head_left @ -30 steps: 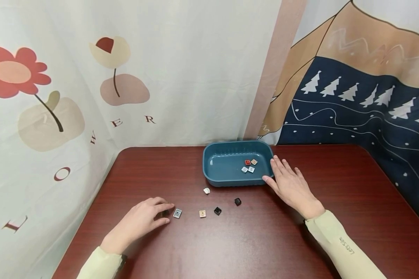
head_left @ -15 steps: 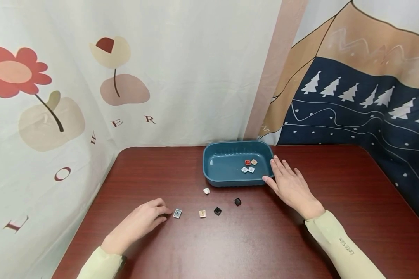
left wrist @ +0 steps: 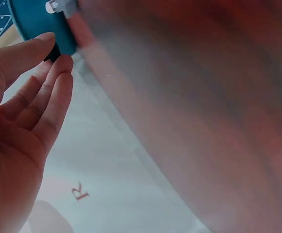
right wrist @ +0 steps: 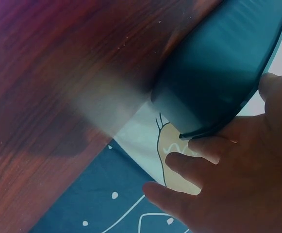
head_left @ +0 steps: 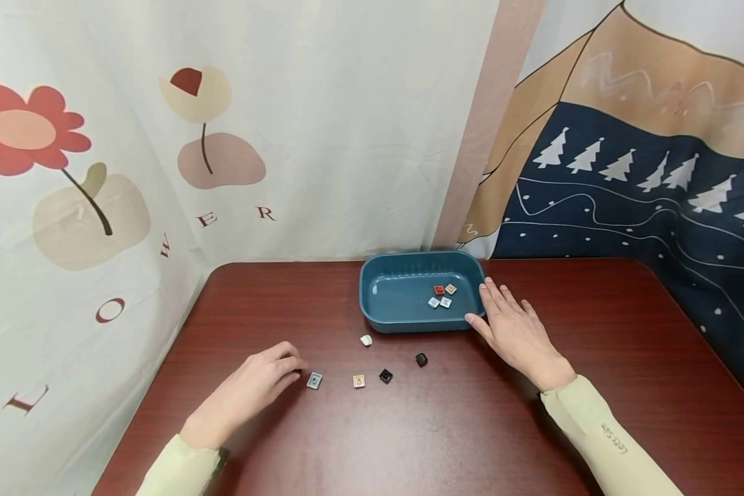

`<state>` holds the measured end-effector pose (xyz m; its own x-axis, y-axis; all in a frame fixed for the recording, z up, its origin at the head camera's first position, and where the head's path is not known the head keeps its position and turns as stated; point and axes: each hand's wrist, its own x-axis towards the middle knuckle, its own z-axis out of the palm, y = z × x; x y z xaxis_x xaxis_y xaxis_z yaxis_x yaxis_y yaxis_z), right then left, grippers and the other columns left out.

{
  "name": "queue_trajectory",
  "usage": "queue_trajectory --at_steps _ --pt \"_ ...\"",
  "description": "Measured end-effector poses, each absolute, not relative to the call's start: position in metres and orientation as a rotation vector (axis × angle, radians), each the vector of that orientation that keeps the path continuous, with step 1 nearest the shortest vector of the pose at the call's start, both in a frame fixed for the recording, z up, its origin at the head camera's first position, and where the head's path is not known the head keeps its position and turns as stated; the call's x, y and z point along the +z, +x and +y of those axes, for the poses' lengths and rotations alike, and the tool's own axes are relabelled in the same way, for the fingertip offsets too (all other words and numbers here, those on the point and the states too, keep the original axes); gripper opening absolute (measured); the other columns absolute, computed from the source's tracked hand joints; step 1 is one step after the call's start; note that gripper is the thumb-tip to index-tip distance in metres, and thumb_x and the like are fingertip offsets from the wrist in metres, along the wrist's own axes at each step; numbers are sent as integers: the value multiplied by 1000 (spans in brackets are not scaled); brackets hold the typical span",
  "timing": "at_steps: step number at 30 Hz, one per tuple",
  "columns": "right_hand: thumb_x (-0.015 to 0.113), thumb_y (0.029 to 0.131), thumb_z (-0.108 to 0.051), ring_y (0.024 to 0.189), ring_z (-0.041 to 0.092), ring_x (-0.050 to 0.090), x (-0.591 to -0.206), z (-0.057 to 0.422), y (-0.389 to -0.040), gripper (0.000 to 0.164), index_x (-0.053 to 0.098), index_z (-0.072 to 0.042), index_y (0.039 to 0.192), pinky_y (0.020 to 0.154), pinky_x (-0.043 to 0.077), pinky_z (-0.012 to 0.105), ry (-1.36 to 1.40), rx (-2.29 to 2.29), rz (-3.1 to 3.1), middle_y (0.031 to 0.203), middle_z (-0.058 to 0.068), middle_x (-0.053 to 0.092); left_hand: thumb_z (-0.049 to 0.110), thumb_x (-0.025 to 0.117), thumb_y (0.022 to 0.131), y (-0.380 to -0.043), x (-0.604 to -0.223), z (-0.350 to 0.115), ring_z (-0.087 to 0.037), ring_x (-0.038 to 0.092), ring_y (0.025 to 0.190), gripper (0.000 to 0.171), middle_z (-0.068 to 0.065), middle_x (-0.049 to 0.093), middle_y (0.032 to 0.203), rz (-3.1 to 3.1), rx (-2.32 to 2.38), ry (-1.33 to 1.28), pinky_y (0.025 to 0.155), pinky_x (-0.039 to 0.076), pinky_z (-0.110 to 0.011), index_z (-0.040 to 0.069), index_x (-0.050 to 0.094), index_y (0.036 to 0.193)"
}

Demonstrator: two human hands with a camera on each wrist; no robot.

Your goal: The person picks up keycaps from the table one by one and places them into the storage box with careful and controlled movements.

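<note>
My left hand (head_left: 257, 377) is at the left of the table, fingertips beside a grey keycap (head_left: 314, 381). In the left wrist view its thumb and fingers pinch a small black keycap (left wrist: 55, 52), mostly hidden by the fingertips. My right hand (head_left: 516, 337) rests with straight fingers against the right end of a blue plastic tray (head_left: 372, 318), thumb at the near rim. Inside the tray lie a red keycap (head_left: 439, 290), a cream keycap (head_left: 450, 288) and two white ones.
In front of the tray lie a white keycap (head_left: 366, 340), a cream keycap (head_left: 359, 381), a black upturned keycap (head_left: 386, 376) and another black keycap (head_left: 421, 359). A printed curtain (head_left: 347, 138) hangs behind the table's far edge.
The thumb and fingers of my left hand, apart a second ago, have drawn together, and the hand has lifted slightly. My right hand and the tray have kept their place.
</note>
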<state>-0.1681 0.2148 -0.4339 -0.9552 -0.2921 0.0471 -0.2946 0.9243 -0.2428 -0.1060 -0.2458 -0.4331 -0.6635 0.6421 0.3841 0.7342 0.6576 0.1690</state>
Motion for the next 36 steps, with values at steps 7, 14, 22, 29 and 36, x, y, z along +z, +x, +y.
queue_trajectory --at_steps 7,14,22,29,36 --pt "44 108 -55 152 48 26 -434 215 -169 80 28 3 161 115 23 72 463 391 -3077 168 21 23 -5 83 82 -115 -415 -228 -7 64 87 26 4 62 103 -2556 -442 -1155 76 54 -21 9 78 104" --pt "45 108 -54 151 47 27 -434 214 -168 80 29 3 161 115 24 71 462 393 -3070 168 21 23 -2 81 86 -123 -396 -203 -7 64 91 26 4 62 106 -2530 -476 -1203 78 54 -20 11 78 108" --pt "45 108 -54 151 47 27 -434 214 -168 80 30 3 161 115 24 71 464 389 -3070 168 21 23 0 78 91 -137 -378 -177 -6 64 92 22 5 63 108 -2488 -591 -1220 79 52 -17 11 76 110" --pt "45 107 -55 151 47 27 -434 214 -168 80 29 3 161 115 25 71 467 395 -3063 168 21 23 0 78 90 -155 -372 -155 -9 68 96 22 2 66 112 -2434 -626 -1246 81 55 -19 10 77 110" --pt "46 108 -53 151 47 28 -435 215 -169 79 30 4 160 114 26 71 465 385 -3055 168 22 24 0 78 90 -173 -376 -138 -10 69 98 22 0 67 112 -2444 -648 -1215 80 56 -19 9 78 109"
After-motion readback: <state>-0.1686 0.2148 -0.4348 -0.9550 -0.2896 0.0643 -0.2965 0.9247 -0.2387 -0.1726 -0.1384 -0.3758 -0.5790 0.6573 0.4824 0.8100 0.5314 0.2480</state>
